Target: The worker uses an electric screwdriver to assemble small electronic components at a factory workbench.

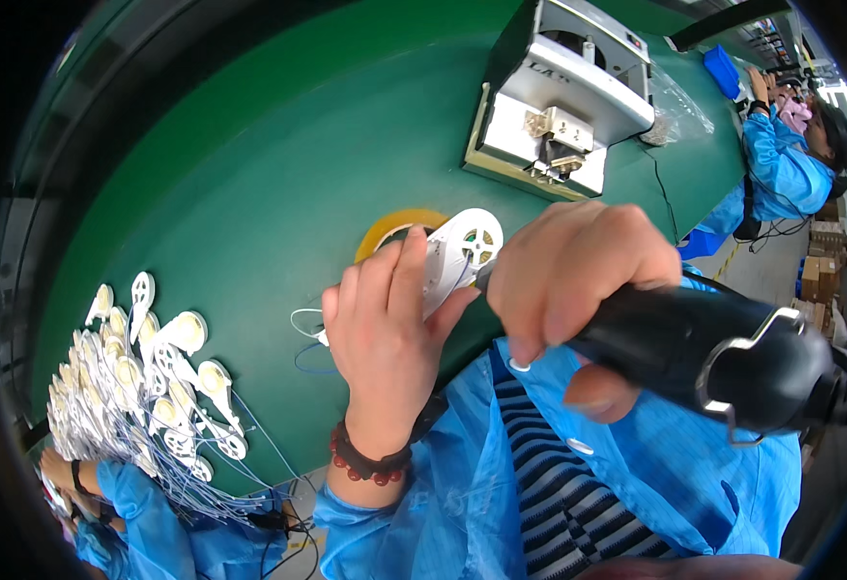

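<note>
My left hand (pixel 385 329) grips a white round plastic part (pixel 464 246) with spoked holes, held just above the green table (pixel 269 174); thin wires (pixel 307 333) trail from the part to the left. My right hand (pixel 578 271) is wrapped around a black electric screwdriver (pixel 723 353), whose tip meets the white part near its right edge. The tip itself is hidden behind my fingers. A bead bracelet (pixel 370 462) sits on my left wrist.
A roll of yellow tape (pixel 394 230) lies behind the part. A white and black machine (pixel 563 97) stands at the back. A heap of white parts with wires (pixel 143 387) lies left. Another person's gloved hand (pixel 119 483) is lower left; a blue-coated person (pixel 781 164) works far right.
</note>
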